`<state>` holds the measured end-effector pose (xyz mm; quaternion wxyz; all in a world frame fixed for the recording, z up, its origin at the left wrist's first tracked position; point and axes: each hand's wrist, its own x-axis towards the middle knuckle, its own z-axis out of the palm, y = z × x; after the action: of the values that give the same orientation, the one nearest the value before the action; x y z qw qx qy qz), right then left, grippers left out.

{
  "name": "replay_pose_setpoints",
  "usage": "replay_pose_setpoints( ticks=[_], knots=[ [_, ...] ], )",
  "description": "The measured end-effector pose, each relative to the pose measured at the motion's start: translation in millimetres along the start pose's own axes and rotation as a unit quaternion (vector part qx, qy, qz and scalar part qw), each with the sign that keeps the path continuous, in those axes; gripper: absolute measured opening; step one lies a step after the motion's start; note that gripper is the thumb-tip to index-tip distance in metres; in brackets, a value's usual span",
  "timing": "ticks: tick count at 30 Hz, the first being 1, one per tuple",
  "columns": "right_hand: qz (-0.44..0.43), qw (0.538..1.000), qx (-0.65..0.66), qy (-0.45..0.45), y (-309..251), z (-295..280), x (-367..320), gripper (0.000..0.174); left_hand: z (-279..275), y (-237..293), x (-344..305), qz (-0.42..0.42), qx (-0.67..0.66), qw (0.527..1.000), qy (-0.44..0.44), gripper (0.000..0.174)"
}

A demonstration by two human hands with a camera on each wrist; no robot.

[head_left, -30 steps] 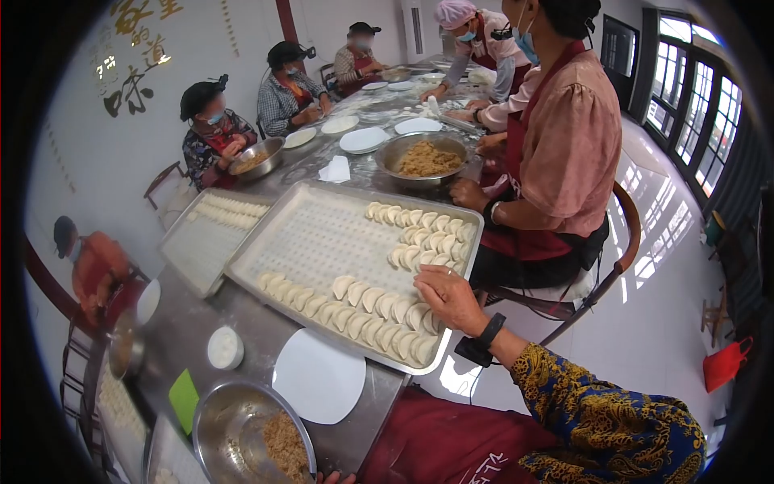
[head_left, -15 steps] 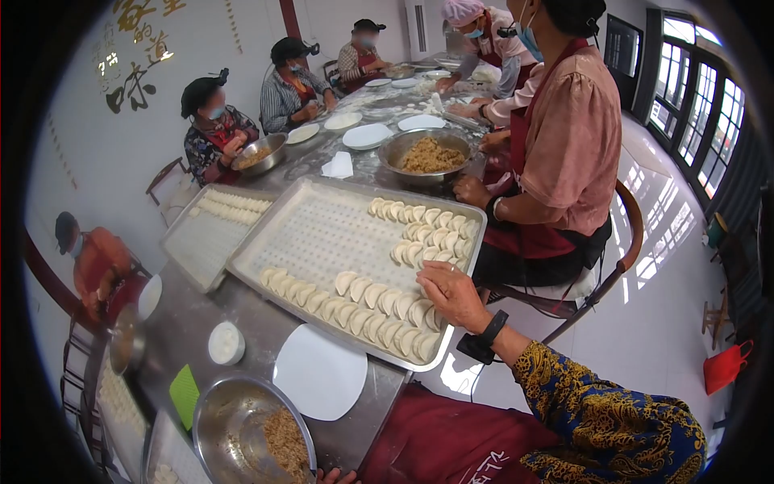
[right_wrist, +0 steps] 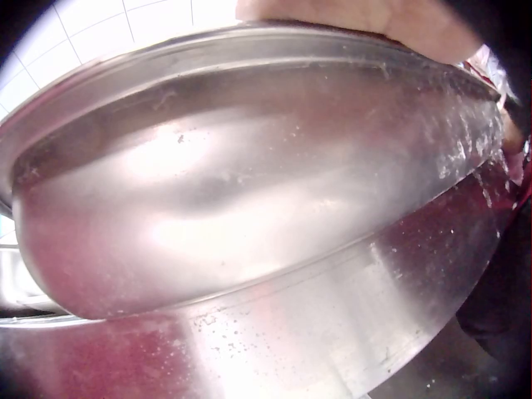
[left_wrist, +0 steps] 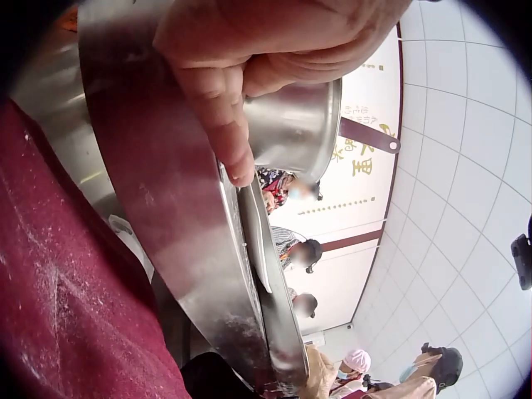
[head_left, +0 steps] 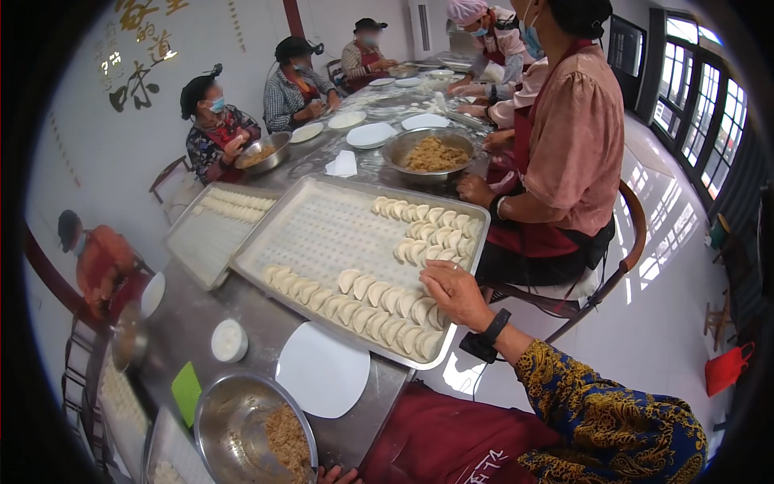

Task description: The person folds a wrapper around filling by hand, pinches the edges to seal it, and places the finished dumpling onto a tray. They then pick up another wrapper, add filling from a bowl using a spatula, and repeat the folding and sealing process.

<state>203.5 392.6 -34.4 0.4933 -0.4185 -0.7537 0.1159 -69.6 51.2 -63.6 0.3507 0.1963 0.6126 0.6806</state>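
Note:
At the right edge of a large metal tray (head_left: pixel 274 192), my right hand (head_left: pixel 455 292) rests on the rim with its fingers relaxed, beside rows of crescent dumplings (head_left: pixel 355 310). The right wrist view has part of that hand (right_wrist: pixel 374 21) above the tray's metal side (right_wrist: pixel 249 183). My left hand (head_left: pixel 337 476) is at the table's front edge, near a steel bowl (head_left: pixel 230 403) with brown filling (head_left: pixel 286 440). In the left wrist view the left hand (left_wrist: pixel 274 50) touches the table edge with loosely bent fingers, next to the bowl (left_wrist: pixel 295 129); nothing is seen held.
A white round plate (head_left: pixel 322 369), a small white bowl (head_left: pixel 230 340) and a green sheet (head_left: pixel 186 393) lie nearby. A second tray (head_left: pixel 211 242) adjoins the large one. Beyond is another filling bowl (head_left: pixel 427 153). A person in pink (head_left: pixel 576 129) sits at the right; several others surround the table.
The head view has shifted slightly, and both hands keep their places. Across the table, the person in the dark floral top has raised their head a little.

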Motion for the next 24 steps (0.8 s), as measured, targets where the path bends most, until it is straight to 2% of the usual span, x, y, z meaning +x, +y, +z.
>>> replay_pose_setpoints(
  ticks=[6, 9, 11, 18, 21, 24],
  knots=[
    [-0.001, 1.0, -0.001, -0.004, 0.2, -0.7, 0.2, 0.015, 2.1, 5.9, -1.2, -0.018, 0.015, 1.0, 0.001, 0.05],
    [-0.001, 1.0, -0.006, 0.0, 0.4, -0.8, 0.3, 0.015, 2.8, 8.9, -0.8, -0.039, -0.034, 0.999, 0.006, 0.053],
    [0.0, 1.0, 0.001, -0.002, 0.3, -0.6, 0.5, 0.015, 4.3, 10.6, 0.2, -0.052, 0.001, 0.999, 0.004, 0.055],
    [-0.006, 1.0, -0.001, -0.005, 0.6, -1.2, 0.8, 0.015, 2.9, 7.0, 0.5, -0.046, -0.002, 0.999, 0.002, 0.055],
    [-0.002, 1.0, -0.003, -0.006, -0.1, -1.1, 0.6, 0.015, -0.3, 0.2, 2.5, -0.029, -0.039, 0.999, 0.008, 0.05],
    [-0.005, 1.0, -0.005, -0.002, 1.3, -0.4, -0.2, 0.015, 11.0, 7.6, 1.5, -0.024, 0.014, 0.999, 0.041, 0.043]
  ],
)
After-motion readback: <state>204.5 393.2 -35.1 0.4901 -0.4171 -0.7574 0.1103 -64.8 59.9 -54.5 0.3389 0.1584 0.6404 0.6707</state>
